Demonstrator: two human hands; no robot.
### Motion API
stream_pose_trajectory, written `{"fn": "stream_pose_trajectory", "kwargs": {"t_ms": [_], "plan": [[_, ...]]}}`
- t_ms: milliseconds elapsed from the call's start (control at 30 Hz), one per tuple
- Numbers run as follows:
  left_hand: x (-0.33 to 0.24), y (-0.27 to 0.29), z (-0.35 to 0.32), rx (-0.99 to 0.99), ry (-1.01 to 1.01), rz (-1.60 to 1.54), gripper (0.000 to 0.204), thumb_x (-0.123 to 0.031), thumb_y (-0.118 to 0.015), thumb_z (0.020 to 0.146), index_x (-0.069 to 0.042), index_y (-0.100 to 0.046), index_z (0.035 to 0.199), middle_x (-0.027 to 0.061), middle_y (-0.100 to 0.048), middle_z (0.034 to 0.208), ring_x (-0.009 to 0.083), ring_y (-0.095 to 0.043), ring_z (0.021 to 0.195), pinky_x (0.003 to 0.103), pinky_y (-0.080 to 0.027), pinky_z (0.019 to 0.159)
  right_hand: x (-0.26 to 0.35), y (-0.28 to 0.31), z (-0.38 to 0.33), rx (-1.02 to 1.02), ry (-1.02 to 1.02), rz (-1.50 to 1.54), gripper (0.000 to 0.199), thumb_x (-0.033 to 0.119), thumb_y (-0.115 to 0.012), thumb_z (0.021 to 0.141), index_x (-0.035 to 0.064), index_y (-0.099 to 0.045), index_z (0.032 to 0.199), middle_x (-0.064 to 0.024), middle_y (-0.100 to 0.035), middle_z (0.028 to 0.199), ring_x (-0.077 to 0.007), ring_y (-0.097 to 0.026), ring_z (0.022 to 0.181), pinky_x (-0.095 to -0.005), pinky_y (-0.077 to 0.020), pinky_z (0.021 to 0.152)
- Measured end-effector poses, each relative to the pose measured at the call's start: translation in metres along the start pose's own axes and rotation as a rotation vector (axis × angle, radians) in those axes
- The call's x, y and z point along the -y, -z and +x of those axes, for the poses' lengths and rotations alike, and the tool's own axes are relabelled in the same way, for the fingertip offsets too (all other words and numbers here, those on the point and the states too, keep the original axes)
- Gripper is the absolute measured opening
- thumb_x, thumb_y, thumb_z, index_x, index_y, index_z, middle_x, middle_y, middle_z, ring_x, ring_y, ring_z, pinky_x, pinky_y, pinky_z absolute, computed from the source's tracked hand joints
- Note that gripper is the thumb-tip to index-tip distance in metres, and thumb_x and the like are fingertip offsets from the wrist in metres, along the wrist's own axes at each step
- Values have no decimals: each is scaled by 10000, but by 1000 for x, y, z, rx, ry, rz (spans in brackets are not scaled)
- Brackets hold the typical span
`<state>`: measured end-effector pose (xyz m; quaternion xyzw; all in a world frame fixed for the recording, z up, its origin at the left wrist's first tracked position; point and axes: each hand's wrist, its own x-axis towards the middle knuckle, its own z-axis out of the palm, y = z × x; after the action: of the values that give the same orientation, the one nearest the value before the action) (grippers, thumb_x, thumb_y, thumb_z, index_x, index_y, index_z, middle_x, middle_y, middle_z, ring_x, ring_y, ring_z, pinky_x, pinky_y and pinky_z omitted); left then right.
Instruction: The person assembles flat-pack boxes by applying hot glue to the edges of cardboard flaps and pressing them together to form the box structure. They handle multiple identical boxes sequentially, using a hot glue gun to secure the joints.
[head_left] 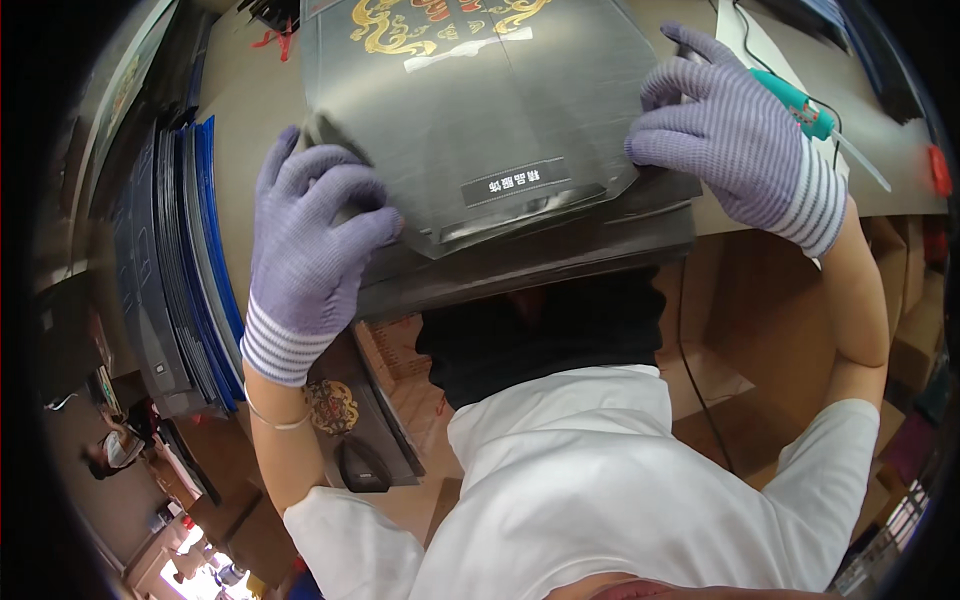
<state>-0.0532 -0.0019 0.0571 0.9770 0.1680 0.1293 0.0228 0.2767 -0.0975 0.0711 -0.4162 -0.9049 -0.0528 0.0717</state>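
— Hands first, nearest the wearer?

— Left hand [312,255], purple knit glove with striped cuff: fingers curled down over the near left corner of a flat grey carton blank [480,120], gripping its edge. Right hand [725,135], same glove: fingers bent and pressed on the blank's right corner, part-closed, holding it down.

— Item held?

— Carton blank, dark grey card, unfolded, lying on top of a stack of like blanks [540,255] at the near edge of the worktable [250,110]. Near flap tapers to a tab with a small pale label; gold ornament and a strip of clear tape at its far end.

— Below the table edge?

— One more grey blank with gold emblem [345,420], leaning beneath the left forearm. Brown cardboard boxes [770,340] to the right, a black cable hanging in front of them.

— Left side?

— Row of blue and dark sheets [195,270], stood on edge, just beside the left hand.

— Farther out?

— Teal-handled tool [800,105] on the table beyond the right hand, resting on white paper [760,45]. Whether hand and tool touch, I cannot tell.
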Motion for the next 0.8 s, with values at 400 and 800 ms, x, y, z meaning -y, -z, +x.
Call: {"fn": "stream_pose_trajectory", "kwargs": {"t_ms": [400, 800], "plan": [[-22, -23, 0, 13, 123, -6, 349, -8, -679, 645, -131, -742, 966, 95, -645, 1120, 337, -548, 1087, 459, -422, 980, 11, -33, -9, -121, -35, 167, 320, 52, -663, 674, 117, -691, 986, -37, -681, 991, -271, -608, 1046, -506, -420, 1047], [-56, -66, -17, -190, 343, -109, 243, -149, -810, 680, -158, -734, 911, 104, -639, 1125, 385, -520, 1122, 506, -428, 946, 35, -49, -14, -107, -169, 316, 167, 85, -678, 802, 129, -717, 958, -56, -700, 885, -236, -679, 869, -616, -348, 1097]]}}
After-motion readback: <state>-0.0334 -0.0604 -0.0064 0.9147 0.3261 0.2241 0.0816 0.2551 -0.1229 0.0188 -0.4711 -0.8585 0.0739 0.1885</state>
